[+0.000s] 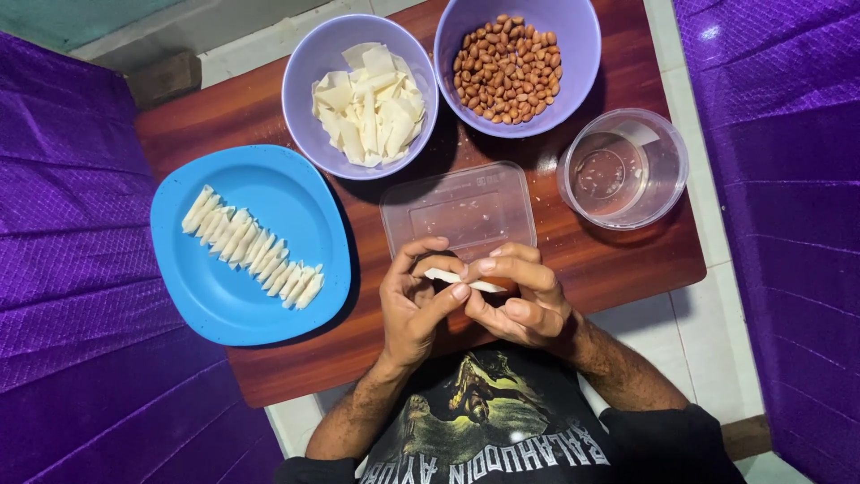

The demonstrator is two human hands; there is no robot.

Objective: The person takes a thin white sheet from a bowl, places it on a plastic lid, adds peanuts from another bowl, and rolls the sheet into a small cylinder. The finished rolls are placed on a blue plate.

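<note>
Wrapper strip (464, 280) sits pinched between fingers of left hand (417, 309) and right hand (524, 300), its middle hidden.

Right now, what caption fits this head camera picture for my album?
Both hands, left hand and right hand, pinch a white wrapper roll beside a blue plate of finished rolls.

Home floor setup: low wooden table (618, 260), tiled floor (667, 336), food bowls (318, 81).
</note>
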